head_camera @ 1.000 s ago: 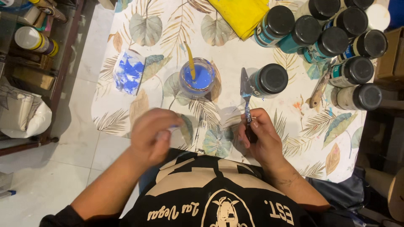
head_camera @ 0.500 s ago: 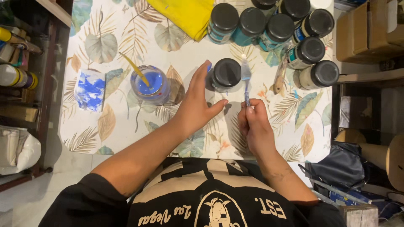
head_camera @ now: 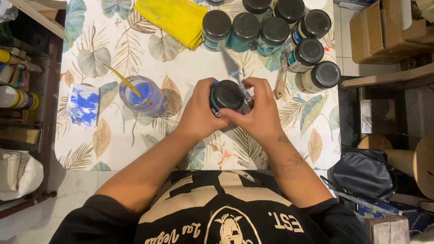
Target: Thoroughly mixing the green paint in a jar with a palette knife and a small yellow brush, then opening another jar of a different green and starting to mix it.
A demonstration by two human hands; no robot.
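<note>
Fingers (head_camera: 205, 101) of the left hand (head_camera: 199, 113) wrap round the side of a small jar (head_camera: 226, 97) at the centre of the frame, gripping its body so the black lid faces up at the camera. The right hand (head_camera: 260, 110) closes in from the other side: its fingers (head_camera: 239, 118) press on the lid's lower edge, and between its upper fingers it also pinches a thin palette knife (head_camera: 237, 74), whose blade sticks up and away, blurred, toward the row of jars. Holding both at once seems to keep the tool ready while the jar is steadied from two sides. Whether the jar rests on the bench or is raised just off it cannot be told.

The jar is a short cylinder with a matt, round black lid and a teal band on its side. More jars (head_camera: 271, 29) of the same build, black-lidded with teal or cream bodies, cluster at the upper right, packed close and touching. A folded yellow cloth (head_camera: 174, 18), soft and creased, lies at top centre. Left of the hands stands a clear glass (head_camera: 141, 97) of blue paint with a yellow stick leaning in it, and further left a small white sheet (head_camera: 83, 105) smeared with blue. The bench (head_camera: 135, 144) wears a glossy cover printed with leaves.
</note>
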